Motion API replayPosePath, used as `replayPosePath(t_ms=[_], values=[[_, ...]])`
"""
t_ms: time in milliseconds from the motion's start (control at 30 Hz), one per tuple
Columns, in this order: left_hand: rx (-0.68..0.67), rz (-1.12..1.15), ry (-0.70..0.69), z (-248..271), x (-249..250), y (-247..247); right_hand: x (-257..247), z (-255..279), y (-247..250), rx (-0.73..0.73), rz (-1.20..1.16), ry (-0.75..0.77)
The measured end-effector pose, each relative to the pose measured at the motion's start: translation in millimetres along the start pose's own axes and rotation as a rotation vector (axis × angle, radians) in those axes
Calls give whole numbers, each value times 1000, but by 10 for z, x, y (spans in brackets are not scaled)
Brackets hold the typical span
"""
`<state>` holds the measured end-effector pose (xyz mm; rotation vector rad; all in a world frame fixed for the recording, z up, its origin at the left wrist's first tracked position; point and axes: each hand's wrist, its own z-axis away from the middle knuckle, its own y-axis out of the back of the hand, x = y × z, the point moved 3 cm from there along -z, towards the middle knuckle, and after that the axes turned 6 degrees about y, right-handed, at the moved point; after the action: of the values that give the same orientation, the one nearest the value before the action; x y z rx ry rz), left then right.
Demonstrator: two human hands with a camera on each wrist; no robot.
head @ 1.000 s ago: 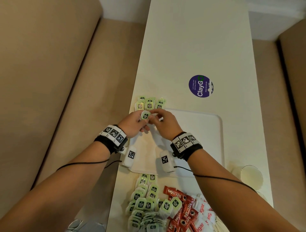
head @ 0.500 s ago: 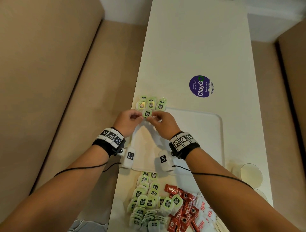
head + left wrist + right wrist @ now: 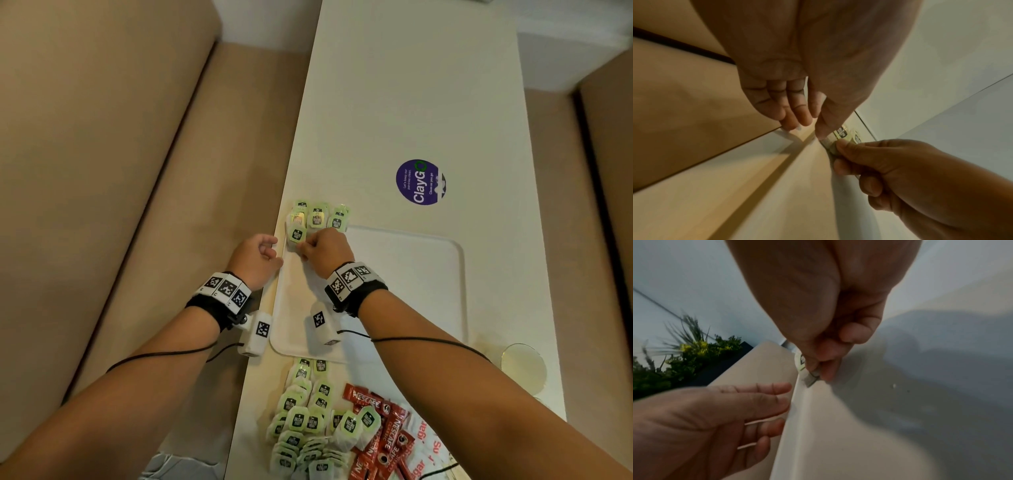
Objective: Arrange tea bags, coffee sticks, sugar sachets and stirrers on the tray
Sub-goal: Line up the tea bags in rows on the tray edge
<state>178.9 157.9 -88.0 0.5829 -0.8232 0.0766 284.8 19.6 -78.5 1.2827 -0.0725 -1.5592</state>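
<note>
A white tray [image 3: 411, 274] lies on the white table. A row of green-tagged tea bags [image 3: 318, 217] sits at its far left corner. My right hand [image 3: 303, 248] pinches one more tea bag [image 3: 296, 235] just in front of that row, low over the tray; the right wrist view shows the tea bag [image 3: 810, 378] between thumb and fingertips. My left hand [image 3: 270, 248] hovers beside the tray's left rim, fingers relaxed and holding nothing. Its fingers [image 3: 795, 113] are loose in the left wrist view, close to the tea bag [image 3: 831, 143].
Near me lie a pile of tea bags [image 3: 308, 421], red coffee sticks [image 3: 383, 431] and white sugar sachets [image 3: 426, 442]. A pale round cup [image 3: 522, 368] stands right of the tray. A purple sticker [image 3: 420, 182] marks the table beyond. Beige seating flanks both sides.
Both hands held the tea bag together before. My left hand has let go and drawn left, off the tray's rim. My right hand has brought the bag down at the corner.
</note>
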Motion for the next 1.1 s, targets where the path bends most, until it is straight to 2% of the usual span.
replayPosePath(t_ms=[167,333,433,567,667,900,1100], values=[[2,-4,-17,-7,57,-9,-48,-51,-10,41,14,-59],[38,-48,-41,-59,133,-27,-38,26,5,46,-26,-36],[55,-87,-55,-117,180,-44,31,131,131,146,-32,-12],[52,-139,-76,-183,229,-79,291,202,329,285,-83,-99],[44,-207,-128,-187,277,-116,419,202,375,276,-71,-115],[34,-327,-253,-219,292,-149,430,197,352,275,-18,-28],[34,-322,-273,-197,300,-149,452,151,309,290,-10,-20]])
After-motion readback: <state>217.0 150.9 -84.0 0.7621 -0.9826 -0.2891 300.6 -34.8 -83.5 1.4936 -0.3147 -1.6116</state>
